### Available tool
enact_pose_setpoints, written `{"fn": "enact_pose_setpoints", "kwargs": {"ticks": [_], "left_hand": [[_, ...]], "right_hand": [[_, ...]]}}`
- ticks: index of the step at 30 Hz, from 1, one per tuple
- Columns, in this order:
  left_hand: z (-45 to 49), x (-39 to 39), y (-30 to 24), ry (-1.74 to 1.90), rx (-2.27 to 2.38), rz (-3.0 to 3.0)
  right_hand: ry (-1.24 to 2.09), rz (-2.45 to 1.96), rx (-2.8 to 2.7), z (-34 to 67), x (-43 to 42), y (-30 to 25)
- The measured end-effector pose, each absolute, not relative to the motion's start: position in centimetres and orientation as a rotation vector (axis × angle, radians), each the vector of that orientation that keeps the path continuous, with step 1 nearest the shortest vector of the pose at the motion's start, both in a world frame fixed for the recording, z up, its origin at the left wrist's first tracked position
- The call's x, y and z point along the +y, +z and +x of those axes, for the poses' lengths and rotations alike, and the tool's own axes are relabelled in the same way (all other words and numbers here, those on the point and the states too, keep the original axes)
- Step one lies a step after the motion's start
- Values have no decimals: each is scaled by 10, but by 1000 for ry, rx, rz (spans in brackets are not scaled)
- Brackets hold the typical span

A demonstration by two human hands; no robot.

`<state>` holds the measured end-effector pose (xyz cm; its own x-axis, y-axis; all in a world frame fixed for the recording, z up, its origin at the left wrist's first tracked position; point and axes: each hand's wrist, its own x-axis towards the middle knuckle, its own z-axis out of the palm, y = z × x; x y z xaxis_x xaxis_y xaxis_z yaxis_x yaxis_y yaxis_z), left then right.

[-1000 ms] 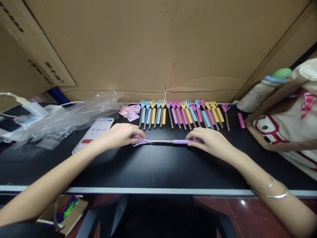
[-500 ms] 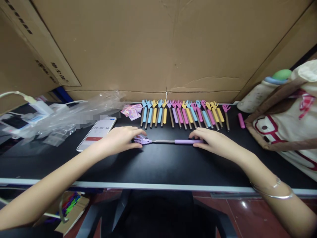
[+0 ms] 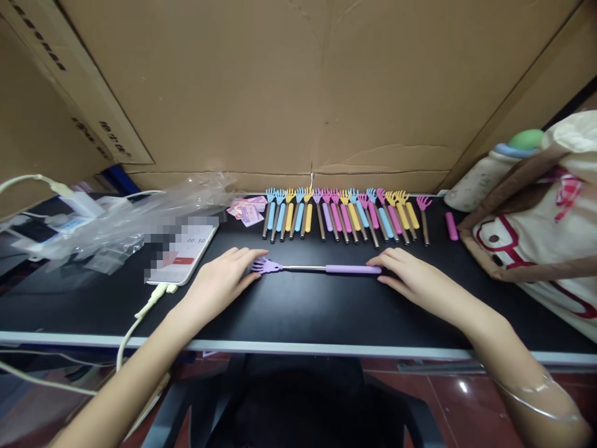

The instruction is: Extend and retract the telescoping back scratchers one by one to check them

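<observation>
A purple telescopic back scratcher [image 3: 317, 269] lies extended across the black table [image 3: 298, 311], its hand-shaped head to the left and its purple grip to the right. My left hand [image 3: 222, 281] rests flat with fingers stretched out, fingertips just at the scratcher's head. My right hand [image 3: 410, 279] lies flat and open too, fingertips at the end of the purple grip. Neither hand grips it. Behind them a row of several collapsed back scratchers [image 3: 345, 214] in blue, yellow, purple and pink lies side by side.
A phone [image 3: 184, 254] showing a timer lies left of my left hand, with a white cable [image 3: 140, 317] plugged in. Clear plastic bags [image 3: 135, 218] and small pink cards [image 3: 247, 210] sit at back left. A loose pink grip [image 3: 451, 226] and a cloth bag [image 3: 536, 230] are at right. Cardboard [image 3: 298, 93] walls the back.
Both hands have let go of the purple scratcher and drawn back toward me, flattening out. The scratcher stays extended on the table. The view has shifted slightly.
</observation>
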<state>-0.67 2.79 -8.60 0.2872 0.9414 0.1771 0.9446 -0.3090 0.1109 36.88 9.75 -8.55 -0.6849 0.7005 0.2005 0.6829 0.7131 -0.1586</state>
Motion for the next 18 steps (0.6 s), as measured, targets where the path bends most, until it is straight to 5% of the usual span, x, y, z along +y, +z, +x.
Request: {"fn": "enact_pose_setpoints", "kwargs": {"ticks": [18], "left_hand": [[-7, -3, -104, -707, -2197, -2331]], "right_hand": [[-5, -1285, -2444, 366, 54, -120]]}}
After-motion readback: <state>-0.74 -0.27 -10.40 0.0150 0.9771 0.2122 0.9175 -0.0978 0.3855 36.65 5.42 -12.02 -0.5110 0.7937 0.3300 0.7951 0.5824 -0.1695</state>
